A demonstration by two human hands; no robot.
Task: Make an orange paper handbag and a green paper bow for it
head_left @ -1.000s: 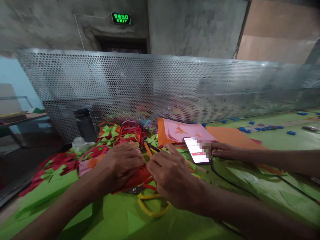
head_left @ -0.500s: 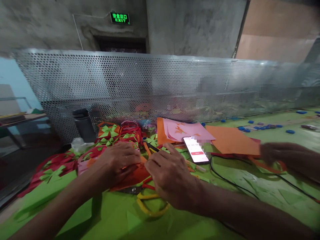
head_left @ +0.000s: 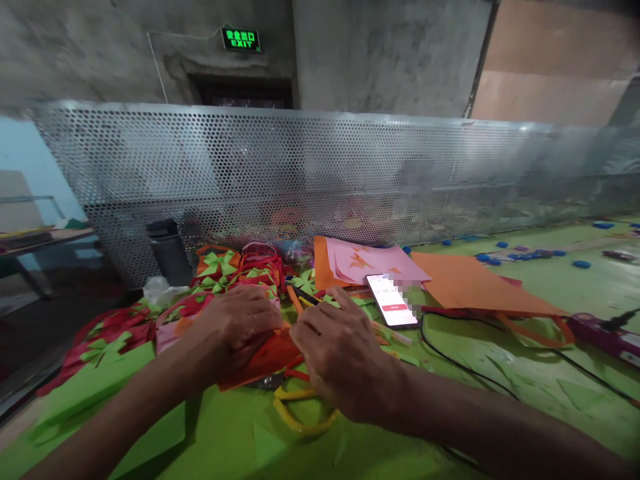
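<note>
Across the green worktop (head_left: pixel 225 440), rightward from the light-green folded paper (head_left: pixel 95 390), steady the orange-red paper (head_left: pixel 270 358) under the curled left hand (head_left: pixel 243 323) and keep its right end even with the bunched right hand (head_left: pixel 340 360). Press gently, clear of the phone (head_left: pixel 387 300); cannot tell either grip as pinching or merely resting.

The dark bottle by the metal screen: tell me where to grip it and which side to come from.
Grip the bottle around its body just below the lid, probably from the near side and slightly above. It stands upright and looks straight-sided, the perforated screen is behind it, and crumpled clear plastic lies before its base.
</note>
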